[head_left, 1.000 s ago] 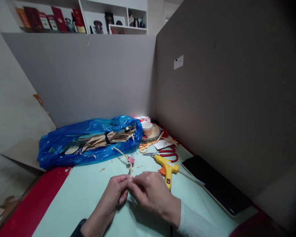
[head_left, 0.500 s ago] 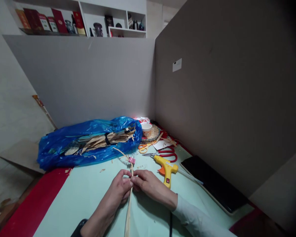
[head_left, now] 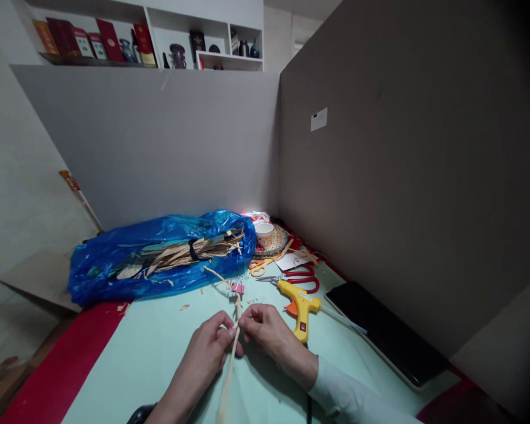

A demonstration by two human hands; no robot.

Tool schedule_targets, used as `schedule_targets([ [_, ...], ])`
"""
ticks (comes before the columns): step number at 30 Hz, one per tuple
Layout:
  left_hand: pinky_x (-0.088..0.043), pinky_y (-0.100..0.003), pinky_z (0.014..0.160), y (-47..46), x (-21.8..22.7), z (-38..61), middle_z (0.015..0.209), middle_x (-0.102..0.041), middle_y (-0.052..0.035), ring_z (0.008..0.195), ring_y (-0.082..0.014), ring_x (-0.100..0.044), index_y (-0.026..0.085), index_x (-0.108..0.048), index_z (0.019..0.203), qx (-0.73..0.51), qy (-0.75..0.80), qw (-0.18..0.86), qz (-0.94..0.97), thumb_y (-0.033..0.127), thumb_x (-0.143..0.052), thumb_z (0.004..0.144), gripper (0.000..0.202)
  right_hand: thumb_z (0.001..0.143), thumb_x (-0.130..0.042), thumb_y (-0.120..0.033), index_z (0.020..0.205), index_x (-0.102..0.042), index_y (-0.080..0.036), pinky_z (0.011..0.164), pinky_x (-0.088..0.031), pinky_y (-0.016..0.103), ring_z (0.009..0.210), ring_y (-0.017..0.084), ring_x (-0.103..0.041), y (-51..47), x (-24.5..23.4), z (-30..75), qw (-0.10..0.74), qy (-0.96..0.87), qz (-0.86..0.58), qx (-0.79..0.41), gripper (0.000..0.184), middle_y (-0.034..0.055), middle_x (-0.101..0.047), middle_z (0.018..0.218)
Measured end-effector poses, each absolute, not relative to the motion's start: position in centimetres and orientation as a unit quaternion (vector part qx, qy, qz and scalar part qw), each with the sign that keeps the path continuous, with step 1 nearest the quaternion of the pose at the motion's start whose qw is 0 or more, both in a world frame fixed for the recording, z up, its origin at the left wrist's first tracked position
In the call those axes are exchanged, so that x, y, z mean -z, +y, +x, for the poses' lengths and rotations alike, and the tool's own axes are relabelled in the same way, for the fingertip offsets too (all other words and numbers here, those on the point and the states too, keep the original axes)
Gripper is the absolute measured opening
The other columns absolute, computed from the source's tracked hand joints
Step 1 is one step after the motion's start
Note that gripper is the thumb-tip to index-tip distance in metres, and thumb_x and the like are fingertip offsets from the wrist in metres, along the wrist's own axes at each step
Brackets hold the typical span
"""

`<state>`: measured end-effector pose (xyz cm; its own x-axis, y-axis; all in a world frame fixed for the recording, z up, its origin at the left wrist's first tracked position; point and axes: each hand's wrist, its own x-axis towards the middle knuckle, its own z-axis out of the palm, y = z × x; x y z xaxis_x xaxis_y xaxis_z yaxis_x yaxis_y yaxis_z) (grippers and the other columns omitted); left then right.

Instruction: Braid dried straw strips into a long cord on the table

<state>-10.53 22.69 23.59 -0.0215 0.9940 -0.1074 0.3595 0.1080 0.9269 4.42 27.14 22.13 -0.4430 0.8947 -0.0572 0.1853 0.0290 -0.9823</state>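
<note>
A pale straw strand (head_left: 228,380), twisted or braided near its top, runs from a pink binder clip (head_left: 237,288) down toward me. My left hand (head_left: 214,340) pinches it between thumb and forefinger, a little below the clip. Close against it on the right, my right hand (head_left: 265,333) has its thumb and fingertips pressed together at the same spot on the strand. Exactly what the right fingertips grip is too small to see. Below my hands the loose length hangs toward the near edge, slightly blurred.
A yellow glue gun (head_left: 301,306) lies right of my hands. Behind it are red-handled scissors (head_left: 302,277) and orange scissors (head_left: 259,268). A blue plastic bag (head_left: 110,250) holds dried husks (head_left: 176,256). A paper cup (head_left: 264,234) stands at the back, a black flat case (head_left: 384,330) at right.
My hands have shifted slightly lower, and the right fingers have drawn a little away from the left. The loose end below has swung left.
</note>
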Motion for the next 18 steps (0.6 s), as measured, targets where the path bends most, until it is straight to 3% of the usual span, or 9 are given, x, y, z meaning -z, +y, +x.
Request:
schedule_targets([
  [3, -0.035, -0.026, 0.054, 22.5, -24.4, -10.6, 0.055, -0.062, 0.0004, 0.051, -0.0159, -0.053, 0.02, -0.055, 0.061, -0.353, 0.646, 0.352, 0.578, 0.033, -0.054, 0.076, 0.02, 0.077, -0.056, -0.022, 0.067, -0.06, -0.013, 0.049, -0.029, 0.021, 0.051, 0.01, -0.043, 26.9, -21.9, 4.2, 0.327, -0.652, -0.427, -0.534, 0.014, -0.0005, -0.057, 0.055],
  [6, -0.04, -0.028, 0.061, 21.7, -24.7, -9.8, 0.061, -0.065, -0.0013, 0.062, -0.0191, -0.06, 0.02, -0.057, 0.065, -0.314, 0.693, 0.212, 0.613, 0.027, -0.048, 0.082, 0.021, 0.075, -0.056, -0.019, 0.067, -0.062, -0.013, 0.051, -0.032, 0.021, 0.053, 0.011, -0.047, 26.9, -21.8, 4.0, 0.345, -0.664, -0.419, -0.514, 0.012, 0.0003, -0.059, 0.056],
  [9, -0.04, -0.027, 0.055, 20.5, -23.5, -8.5, 0.066, -0.066, -0.0026, 0.058, -0.0179, -0.062, 0.022, -0.056, 0.069, -0.263, 0.672, 0.014, 0.692, 0.019, -0.042, 0.087, 0.024, 0.07, -0.057, -0.014, 0.064, -0.062, -0.013, 0.051, -0.031, 0.021, 0.053, 0.01, -0.044, 27.0, -21.6, 4.0, 0.368, -0.645, -0.414, -0.527, 0.008, -0.0017, -0.055, 0.055],
  [13, -0.043, -0.026, 0.049, 19.7, -21.0, -7.2, 0.069, -0.068, -0.0022, 0.056, -0.0172, -0.066, 0.021, -0.06, 0.081, -0.206, 0.553, -0.17, 0.789, 0.002, -0.041, 0.079, 0.028, 0.07, -0.057, -0.018, 0.062, -0.062, -0.014, 0.049, -0.031, 0.021, 0.049, 0.01, -0.043, 27.2, -21.5, 4.3, 0.361, -0.615, -0.392, -0.581, 0.01, -0.0026, -0.051, 0.052],
  [16, -0.045, -0.026, 0.05, 19.4, -20.5, -6.6, 0.076, -0.071, -0.0055, 0.061, -0.0185, -0.068, 0.018, -0.063, 0.091, -0.171, 0.542, -0.219, 0.793, -0.005, -0.039, 0.072, 0.038, 0.069, -0.06, -0.023, 0.066, -0.062, -0.014, 0.052, -0.034, 0.022, 0.054, 0.011, -0.048, 27.3, -21.5, 4.5, 0.36, -0.585, -0.37, -0.625, 0.01, -0.001, -0.055, 0.056],
  [18, -0.045, -0.026, 0.053, 19.3, -21.1, -6.4, 0.077, -0.072, -0.0063, 0.063, -0.0188, -0.068, 0.019, -0.064, 0.088, -0.186, 0.567, -0.174, 0.784, 0.0, -0.04, 0.076, 0.033, 0.063, -0.065, -0.023, 0.067, -0.062, -0.014, 0.052, -0.034, 0.022, 0.055, 0.011, -0.048, 27.4, -21.5, 4.5, 0.359, -0.566, -0.373, -0.642, 0.01, -0.001, -0.057, 0.058],
])
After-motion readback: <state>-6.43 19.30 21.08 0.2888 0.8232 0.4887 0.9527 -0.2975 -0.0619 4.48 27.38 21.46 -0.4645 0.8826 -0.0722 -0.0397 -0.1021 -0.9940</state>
